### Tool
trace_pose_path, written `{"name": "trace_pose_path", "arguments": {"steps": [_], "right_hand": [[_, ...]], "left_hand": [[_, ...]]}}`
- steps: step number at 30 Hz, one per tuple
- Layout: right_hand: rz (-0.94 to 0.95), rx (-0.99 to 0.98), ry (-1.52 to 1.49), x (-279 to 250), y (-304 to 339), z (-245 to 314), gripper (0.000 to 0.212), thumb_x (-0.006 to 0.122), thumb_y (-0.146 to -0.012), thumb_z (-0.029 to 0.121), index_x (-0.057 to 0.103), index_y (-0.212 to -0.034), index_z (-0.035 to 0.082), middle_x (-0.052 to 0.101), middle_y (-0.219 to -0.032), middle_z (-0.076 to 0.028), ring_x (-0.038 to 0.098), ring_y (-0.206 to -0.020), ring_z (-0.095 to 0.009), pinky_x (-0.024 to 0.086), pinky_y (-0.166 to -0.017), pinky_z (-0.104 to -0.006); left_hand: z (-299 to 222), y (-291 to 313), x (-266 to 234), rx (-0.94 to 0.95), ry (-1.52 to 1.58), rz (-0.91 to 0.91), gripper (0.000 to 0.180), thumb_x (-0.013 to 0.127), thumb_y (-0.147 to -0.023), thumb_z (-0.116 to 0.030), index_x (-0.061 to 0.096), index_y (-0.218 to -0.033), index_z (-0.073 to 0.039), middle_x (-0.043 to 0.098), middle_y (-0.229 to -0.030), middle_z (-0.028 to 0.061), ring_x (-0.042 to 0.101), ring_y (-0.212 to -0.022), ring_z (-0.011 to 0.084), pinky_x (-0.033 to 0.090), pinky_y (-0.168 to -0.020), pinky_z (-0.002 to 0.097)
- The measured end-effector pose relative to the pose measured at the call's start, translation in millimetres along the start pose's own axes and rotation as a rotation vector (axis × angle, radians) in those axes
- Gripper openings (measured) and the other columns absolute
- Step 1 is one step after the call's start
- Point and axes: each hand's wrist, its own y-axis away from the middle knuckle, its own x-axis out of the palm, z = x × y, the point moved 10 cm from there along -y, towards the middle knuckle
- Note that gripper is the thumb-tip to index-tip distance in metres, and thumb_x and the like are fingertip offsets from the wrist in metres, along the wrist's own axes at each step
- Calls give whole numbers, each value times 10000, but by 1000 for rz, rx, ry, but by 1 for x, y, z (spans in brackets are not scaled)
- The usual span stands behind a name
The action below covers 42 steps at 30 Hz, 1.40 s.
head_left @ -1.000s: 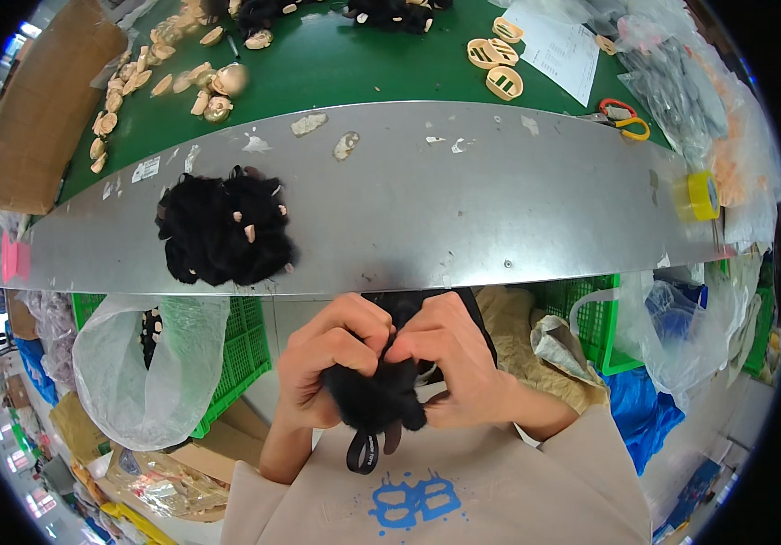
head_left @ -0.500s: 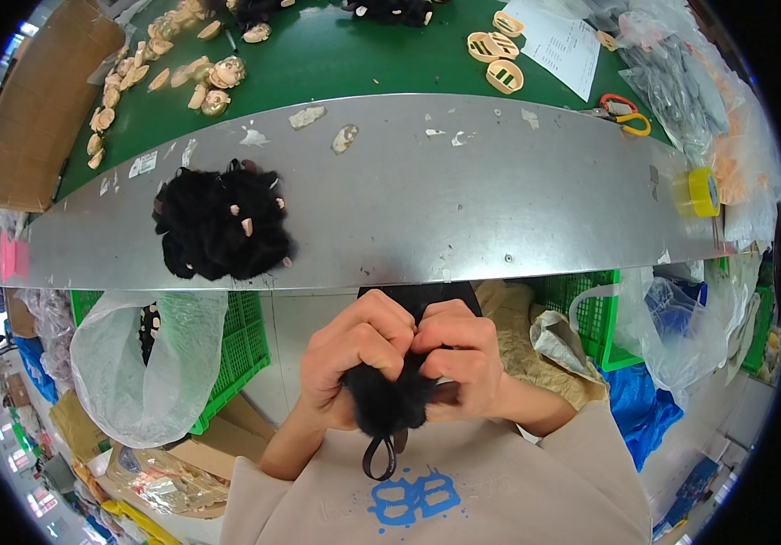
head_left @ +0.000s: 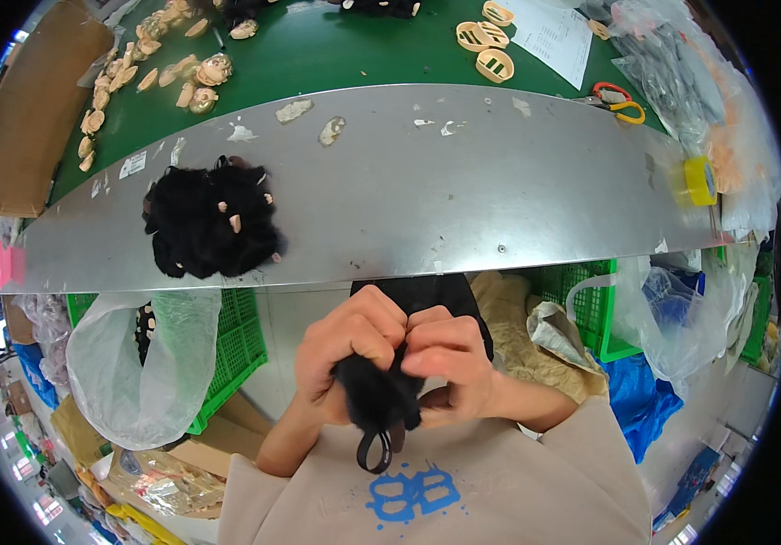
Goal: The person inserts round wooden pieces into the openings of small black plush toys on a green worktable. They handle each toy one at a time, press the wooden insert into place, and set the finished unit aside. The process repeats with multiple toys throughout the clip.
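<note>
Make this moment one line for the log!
left hand: grips black furry piece | right hand: grips same piece | black furry pile: on metal surface, left | yellow tape roll: metal surface's right end

Black furry pieces (head_left: 211, 227) lie on the metal table (head_left: 390, 200).

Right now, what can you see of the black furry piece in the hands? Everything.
The black furry piece looks soft and plush-like. A thin black strap loop and a dark brown tab show at its end toward the beige shirt. The left-hand grip and right-hand grip pinch it, hiding its far end, off the metal worktop.
</note>
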Motion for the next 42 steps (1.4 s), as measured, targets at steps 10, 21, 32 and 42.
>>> {"name": "trace_pose_path", "arguments": {"steps": [10,21,32,42], "right_hand": [[-22,21,-65,-1,-6,0,356,800,-599,32,618,-903,-14,562,-902,-137,577,-754,-259,526,-674,-370],[-40,-172,345,21,-11,28,239,658,-652,79,673,-864,-30,646,-900,-154,636,-760,-258,548,-721,-389],[-34,408,-90,14,-34,-31,297,801,-623,-23,692,-899,0,637,-860,-85,598,-664,-200,499,-585,-283],[85,7,40,24,-33,1,267,778,-612,-7,642,-842,-7,608,-858,-98,582,-621,-186,454,-472,-257]], "left_hand": [[0,2,-9,2,-13,-69,234,646,-872,-171,519,-727,-38,534,-763,81,487,-682,201,416,-620,311],[2,-2,-25,89,225,-205,548,591,-864,-578,500,-816,-40,471,-860,97,465,-792,213,471,-691,348],[5,9,-40,-182,150,-233,563,441,-908,-582,442,-728,-49,444,-773,90,427,-743,206,390,-697,335],[4,15,-42,-198,109,-334,550,435,-904,-574,436,-717,-56,441,-765,81,406,-731,193,355,-668,321]]}}
